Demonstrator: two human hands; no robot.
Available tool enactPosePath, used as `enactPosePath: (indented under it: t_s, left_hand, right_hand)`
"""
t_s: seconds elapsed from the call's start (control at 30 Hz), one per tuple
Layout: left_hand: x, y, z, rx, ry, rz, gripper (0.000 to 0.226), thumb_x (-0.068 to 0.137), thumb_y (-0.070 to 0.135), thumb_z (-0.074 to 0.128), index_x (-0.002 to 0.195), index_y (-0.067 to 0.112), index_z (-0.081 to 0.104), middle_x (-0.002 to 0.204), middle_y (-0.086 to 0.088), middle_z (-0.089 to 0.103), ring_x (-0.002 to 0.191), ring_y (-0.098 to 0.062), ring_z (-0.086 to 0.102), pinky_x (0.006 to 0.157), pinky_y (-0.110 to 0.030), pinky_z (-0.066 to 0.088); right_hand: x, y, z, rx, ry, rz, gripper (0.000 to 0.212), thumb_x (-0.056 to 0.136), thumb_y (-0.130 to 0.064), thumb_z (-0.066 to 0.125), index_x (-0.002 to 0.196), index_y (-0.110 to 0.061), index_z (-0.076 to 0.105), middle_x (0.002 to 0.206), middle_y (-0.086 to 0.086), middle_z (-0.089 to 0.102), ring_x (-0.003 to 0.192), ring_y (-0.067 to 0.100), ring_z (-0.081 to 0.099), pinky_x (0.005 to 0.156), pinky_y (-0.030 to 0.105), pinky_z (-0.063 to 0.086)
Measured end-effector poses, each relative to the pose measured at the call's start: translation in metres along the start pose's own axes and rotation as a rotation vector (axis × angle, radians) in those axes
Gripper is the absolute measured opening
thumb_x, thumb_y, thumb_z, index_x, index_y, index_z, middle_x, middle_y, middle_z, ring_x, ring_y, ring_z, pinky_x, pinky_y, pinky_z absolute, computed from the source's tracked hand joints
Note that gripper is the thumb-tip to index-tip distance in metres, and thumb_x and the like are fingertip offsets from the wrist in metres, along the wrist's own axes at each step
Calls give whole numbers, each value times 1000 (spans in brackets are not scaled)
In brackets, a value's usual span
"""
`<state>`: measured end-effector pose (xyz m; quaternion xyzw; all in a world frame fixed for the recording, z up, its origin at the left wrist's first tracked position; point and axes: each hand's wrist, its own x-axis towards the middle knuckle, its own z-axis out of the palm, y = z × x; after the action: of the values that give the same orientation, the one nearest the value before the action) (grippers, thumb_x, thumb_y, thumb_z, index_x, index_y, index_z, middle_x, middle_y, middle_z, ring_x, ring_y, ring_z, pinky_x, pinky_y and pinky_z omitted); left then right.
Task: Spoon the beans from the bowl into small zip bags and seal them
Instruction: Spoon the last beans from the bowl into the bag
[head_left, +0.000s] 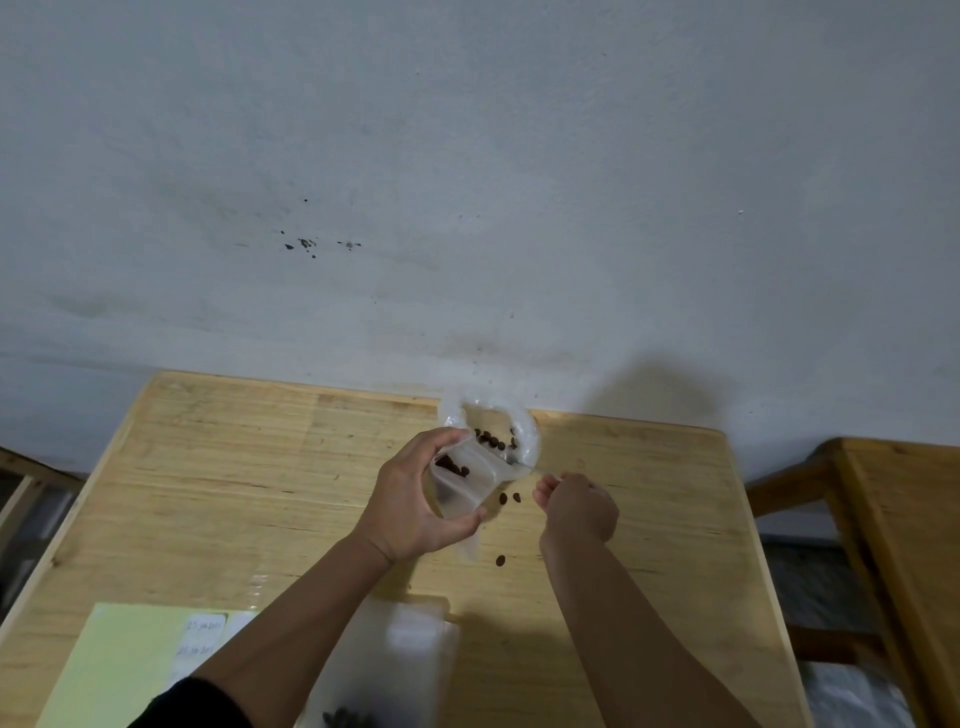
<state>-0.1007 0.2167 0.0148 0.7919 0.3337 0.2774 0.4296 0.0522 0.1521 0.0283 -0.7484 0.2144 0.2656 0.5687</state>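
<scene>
The person stands over a pale wooden table (208, 467) pushed up against a stained grey-white wall (467, 156), both forearms reaching out over it. The left hand (415, 499) is curled round a small clear zip bag (467, 480), thumb below and fingers above, holding it up off the table with its mouth turned toward the bowl; a few dark beans (453, 466) already show through the plastic. Just beyond the bag, at the far edge of the table against the wall, sits the clear bowl (524, 431), with a scatter of brown beans still lying in its bottom. The right hand (579, 506) is closed in a pinch on the thin handle of a spoon (524, 464), whose tip reaches into the bowl beside the bag's mouth; the spoon is slim and partly lost against the plastic, so I cannot tell whether it carries anything. Three loose beans (509, 498) lie on the wood, two between the hands and one nearer, below the bag. Close to the near edge lies a pile of clear bags (400, 644), blurred, with a dark cluster of beans at its lower end. To its left rests a light green sheet (119, 660) with white labels (206, 626) bearing handwriting too faint and small to read. A second wooden piece of furniture (893, 519) stands to the right.
</scene>
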Motion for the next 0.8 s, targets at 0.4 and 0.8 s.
enactPosePath:
  t_s: [0.4, 0.8]
  left_hand:
    - [-4, -7, -2, 41, -54, -78, 79, 57, 58, 71, 126, 25, 49, 123, 14, 54, 113, -1, 53, 95, -13, 41]
    - [2, -7, -3, 72, -103, -124, 86, 55, 62, 69, 130, 25, 47, 125, 16, 51, 115, 0, 49, 96, -14, 38]
  right_hand:
    - [7, 21, -7, 179, -280, -67, 20, 97, -17, 46, 98, -8, 63, 85, 10, 69, 74, 16, 67, 52, 19, 54]
    - [16, 13, -18, 40, -266, -163, 20, 96, -16, 47, 96, -7, 64, 81, 11, 71, 72, 18, 68, 53, 24, 52]
